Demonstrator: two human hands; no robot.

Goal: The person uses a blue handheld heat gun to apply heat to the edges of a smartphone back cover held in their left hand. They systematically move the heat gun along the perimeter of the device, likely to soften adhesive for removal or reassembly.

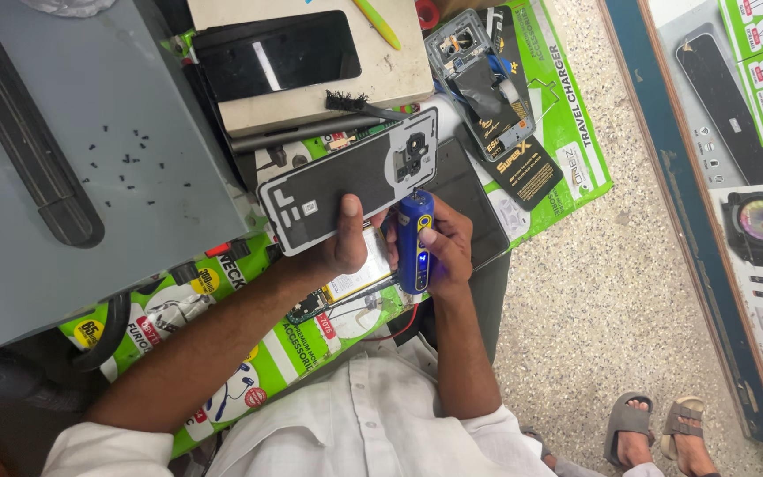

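Observation:
My left hand (339,243) holds a phone back cover (351,181), inner side up, lifted off an opened phone (359,283) that lies on the bench below. The cover is dark with a white rim and a camera cutout at its right end. My right hand (446,247) grips a blue electric screwdriver (415,240) upright, just right of the cover's lower edge, with a small lit indicator on its body. The screwdriver's tip is hidden behind the hand and phone.
A grey box (72,159) at left carries several tiny black screws (130,163). A beige block with a black phone (275,55) stands behind. A second dismantled phone frame (479,79) lies on green packaging. A brush (355,103), a dark tablet-like slab (465,199), and someone's sandalled feet (655,428) are in view.

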